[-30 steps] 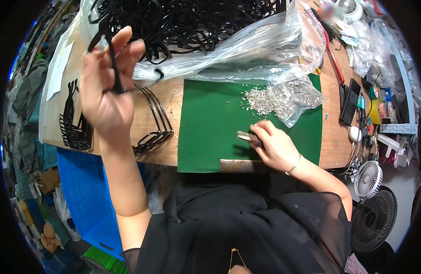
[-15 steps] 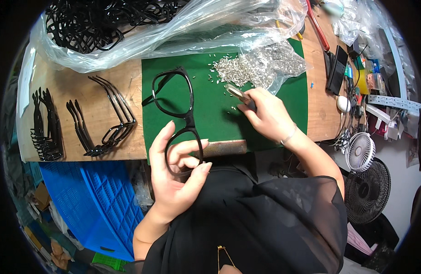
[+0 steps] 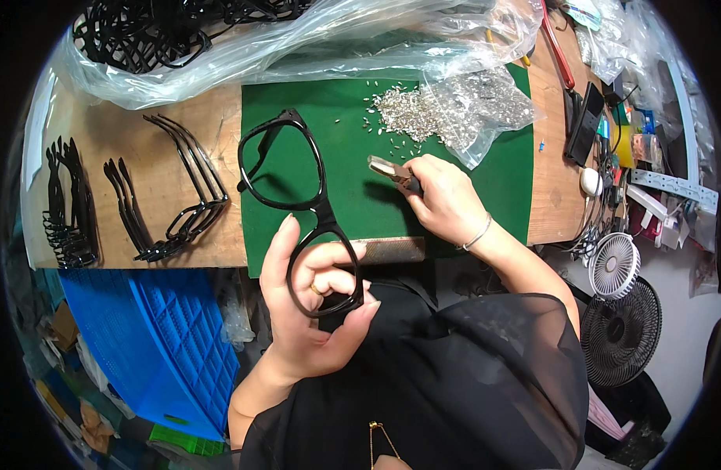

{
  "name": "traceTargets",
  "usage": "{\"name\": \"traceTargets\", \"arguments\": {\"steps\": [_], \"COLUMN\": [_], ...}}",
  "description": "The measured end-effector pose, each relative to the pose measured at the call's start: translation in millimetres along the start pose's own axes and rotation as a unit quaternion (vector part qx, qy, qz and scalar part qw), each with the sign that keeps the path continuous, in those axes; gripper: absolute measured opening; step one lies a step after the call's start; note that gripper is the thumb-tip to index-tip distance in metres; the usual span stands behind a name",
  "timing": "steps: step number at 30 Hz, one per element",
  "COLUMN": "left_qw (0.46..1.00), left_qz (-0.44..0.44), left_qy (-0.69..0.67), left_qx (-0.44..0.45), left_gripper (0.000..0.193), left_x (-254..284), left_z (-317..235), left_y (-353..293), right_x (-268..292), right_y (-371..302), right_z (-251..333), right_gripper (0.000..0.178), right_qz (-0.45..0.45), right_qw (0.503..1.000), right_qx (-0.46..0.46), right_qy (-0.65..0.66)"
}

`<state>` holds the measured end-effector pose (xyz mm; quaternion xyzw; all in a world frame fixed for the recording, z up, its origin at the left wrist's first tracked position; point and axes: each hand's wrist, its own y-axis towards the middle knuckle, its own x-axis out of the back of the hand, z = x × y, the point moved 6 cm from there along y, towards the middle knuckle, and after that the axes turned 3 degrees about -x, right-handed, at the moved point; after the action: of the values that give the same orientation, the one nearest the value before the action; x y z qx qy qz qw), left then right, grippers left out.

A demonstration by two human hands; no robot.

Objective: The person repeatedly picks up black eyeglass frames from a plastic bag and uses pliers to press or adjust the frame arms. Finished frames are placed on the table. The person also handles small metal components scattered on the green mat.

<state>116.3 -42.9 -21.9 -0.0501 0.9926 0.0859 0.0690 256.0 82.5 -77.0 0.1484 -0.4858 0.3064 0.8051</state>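
My left hand (image 3: pixel 313 313) grips a black eyeglass frame (image 3: pixel 321 210) by its near rim, thumb and fingers closed around it. The frame has no visible lenses; a temple arm shows folded behind its far rim. In my right hand (image 3: pixel 450 202) is a pair of pliers (image 3: pixel 390 168), jaws pointing left above the green mat (image 3: pixel 345 157). Whether a small part sits in the jaws I cannot tell. Beyond the pliers lies a pile of tiny silvery metal parts (image 3: pixel 407 112), partly under and in a clear plastic bag (image 3: pixel 493 110).
Stacked black glasses frames (image 3: pixel 71 211) and more frames (image 3: pixel 184 215) stand on the wooden table at left. A big plastic bag (image 3: pixel 219 74) of black frames lies at the back. A metal file-like bar (image 3: pixel 392 249) rests at the mat's near edge. Blue crate (image 3: pixel 157 345) below left; fans (image 3: pixel 615 266) at right.
The pliers in my right hand have moved left and slightly nearer, away from the pile of small parts. My left hand has shifted slightly right and nearer with the eyeglass frame.
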Motion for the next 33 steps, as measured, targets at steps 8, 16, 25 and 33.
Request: {"name": "traceTargets", "arguments": {"steps": [8, 16, 25, 33], "left_qw": [0.999, 0.994, 0.989, 0.998], "left_qz": [-0.041, -0.071, -0.096, -0.026], "left_qy": [0.015, 0.086, 0.11, -0.018], "left_qx": [0.004, 0.004, -0.01, 0.058], "left_gripper": [0.091, 0.094, 0.09, 0.086], "left_x": [-7, -25, -28, -13], "left_z": [8, 7, 8, -8], "left_y": [7, 17, 17, 26], "right_x": [3, 37, 21, 27], "right_y": [1, -31, -31, -27], "right_z": [11, 55, 55, 71], "right_gripper": [0.019, 0.011, 0.018, 0.017], "right_qz": [0.002, 0.053, 0.129, 0.222], "right_qw": [0.997, 0.89, 0.736, 0.705], "right_qx": [0.073, -0.092, -0.214, -0.208], "right_qy": [-0.01, 0.444, 0.629, 0.641]}}
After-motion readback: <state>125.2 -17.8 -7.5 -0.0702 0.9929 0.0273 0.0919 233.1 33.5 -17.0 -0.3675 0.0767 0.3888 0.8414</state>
